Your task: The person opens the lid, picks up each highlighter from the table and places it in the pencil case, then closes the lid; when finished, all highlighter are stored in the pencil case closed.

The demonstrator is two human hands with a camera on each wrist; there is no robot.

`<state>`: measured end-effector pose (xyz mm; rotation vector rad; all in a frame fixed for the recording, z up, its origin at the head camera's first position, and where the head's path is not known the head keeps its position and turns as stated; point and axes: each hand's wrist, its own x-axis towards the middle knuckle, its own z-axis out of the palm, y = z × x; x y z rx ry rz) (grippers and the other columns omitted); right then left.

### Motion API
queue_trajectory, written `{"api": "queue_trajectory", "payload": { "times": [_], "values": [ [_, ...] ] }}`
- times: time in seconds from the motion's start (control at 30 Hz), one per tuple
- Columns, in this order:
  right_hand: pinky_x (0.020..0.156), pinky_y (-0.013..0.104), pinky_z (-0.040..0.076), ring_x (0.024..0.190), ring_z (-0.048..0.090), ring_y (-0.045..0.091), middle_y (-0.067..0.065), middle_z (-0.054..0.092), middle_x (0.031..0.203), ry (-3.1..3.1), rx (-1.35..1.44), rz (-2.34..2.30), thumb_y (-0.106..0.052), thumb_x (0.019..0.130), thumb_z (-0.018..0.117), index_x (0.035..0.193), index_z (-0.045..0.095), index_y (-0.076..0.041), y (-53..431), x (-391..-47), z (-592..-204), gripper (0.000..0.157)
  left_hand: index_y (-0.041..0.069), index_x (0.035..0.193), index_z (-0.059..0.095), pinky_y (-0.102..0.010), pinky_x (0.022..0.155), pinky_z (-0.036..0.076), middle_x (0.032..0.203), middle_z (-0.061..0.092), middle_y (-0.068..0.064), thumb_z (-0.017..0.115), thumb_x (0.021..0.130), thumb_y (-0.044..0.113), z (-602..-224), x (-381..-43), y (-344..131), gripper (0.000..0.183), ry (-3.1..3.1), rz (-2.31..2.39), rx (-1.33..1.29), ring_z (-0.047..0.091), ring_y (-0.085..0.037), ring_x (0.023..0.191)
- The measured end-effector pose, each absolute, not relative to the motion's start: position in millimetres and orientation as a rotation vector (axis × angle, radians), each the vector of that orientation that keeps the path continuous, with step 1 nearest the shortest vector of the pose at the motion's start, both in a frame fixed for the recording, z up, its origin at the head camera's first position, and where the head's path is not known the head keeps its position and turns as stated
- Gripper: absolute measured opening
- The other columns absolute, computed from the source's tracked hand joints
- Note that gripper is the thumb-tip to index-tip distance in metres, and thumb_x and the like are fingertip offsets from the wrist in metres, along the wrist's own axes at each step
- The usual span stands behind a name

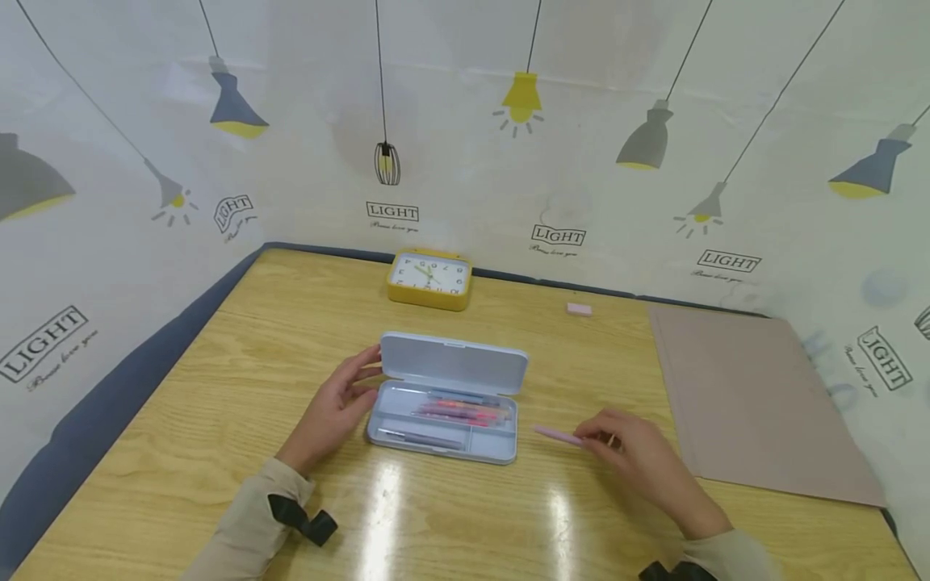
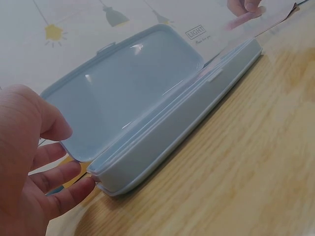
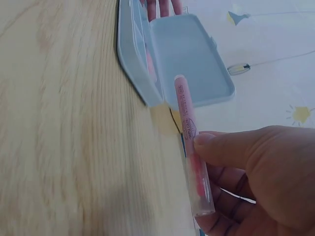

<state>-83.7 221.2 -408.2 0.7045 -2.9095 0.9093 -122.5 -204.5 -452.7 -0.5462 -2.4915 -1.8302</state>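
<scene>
A light blue pencil case (image 1: 443,448) lies with its lid (image 1: 454,363) raised on the wooden table. Several pens (image 1: 465,410) in pink, purple and blue fill its back compartment, and another pen or so (image 1: 421,440) lies in the front one. My left hand (image 1: 330,407) is at the case's left end, fingers loosely spread, fingertips touching the corner by the hinge and lid. To the right of the case, my right hand (image 1: 635,456) pinches a pink pen (image 3: 187,118) with a clear cap between thumb and fingers. The pen's free end points toward the case.
A yellow alarm clock (image 1: 430,278) stands behind the case, near the table's back edge. To its right lies a small pink eraser (image 1: 579,309). A large pinkish flat sheet or folder (image 1: 756,403) covers the table's right side. Patterned fabric (image 1: 465,177) encloses the back and sides.
</scene>
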Motion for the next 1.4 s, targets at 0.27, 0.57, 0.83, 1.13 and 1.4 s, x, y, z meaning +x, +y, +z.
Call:
{"api": "queue_trajectory", "payload": {
  "times": [0.27,0.57,0.83,1.13,1.4],
  "values": [
    [0.061,0.018,0.051,0.072,0.055,-0.002,-0.009,0.066,0.085,-2.882,0.764,0.974,-0.004,0.087,0.072,0.096,0.075,-0.015,192,-91,-402,0.014,0.023,0.153,0.034,-0.031,0.103,0.048,0.15,0.043,-0.01,0.053,0.098,0.0,-452,-123,-205,0.063,-2.492,-1.824,-0.544,0.049,-0.032,0.133],
    [0.063,0.018,0.05,0.073,0.054,-0.001,-0.007,0.065,0.085,-2.913,0.832,0.991,-0.008,0.089,0.07,0.096,0.075,-0.014,161,-95,-399,0.01,0.026,0.153,0.034,-0.036,0.104,0.048,0.15,0.043,-0.009,0.053,0.098,0.001,-452,-123,-205,0.064,-2.505,-1.81,-0.532,0.05,-0.03,0.133],
    [0.065,0.019,0.052,0.075,0.056,0.002,-0.004,0.064,0.085,-2.878,0.964,1.043,-0.007,0.089,0.07,0.095,0.075,-0.011,130,-100,-404,0.009,0.026,0.153,0.034,-0.023,0.101,0.047,0.15,0.043,-0.009,0.053,0.098,0.001,-453,-122,-205,0.064,-2.51,-1.809,-0.528,0.05,-0.03,0.134],
    [0.066,0.019,0.049,0.074,0.055,0.003,-0.005,0.066,0.082,-2.876,1.077,0.981,-0.013,0.092,0.068,0.094,0.075,-0.012,98,-109,-409,0.008,0.027,0.153,0.034,-0.023,0.101,0.047,0.15,0.042,-0.008,0.054,0.098,0.001,-454,-122,-204,0.064,-2.506,-1.811,-0.54,0.05,-0.03,0.133],
    [0.074,0.027,0.051,0.081,0.06,0.01,-0.001,0.07,0.089,-2.945,1.069,0.87,-0.015,0.092,0.069,0.095,0.075,-0.012,76,-112,-413,0.008,0.027,0.153,0.033,-0.022,0.101,0.047,0.151,0.042,-0.009,0.054,0.099,0.002,-453,-122,-205,0.064,-2.508,-1.807,-0.541,0.05,-0.031,0.134]
  ]
}}
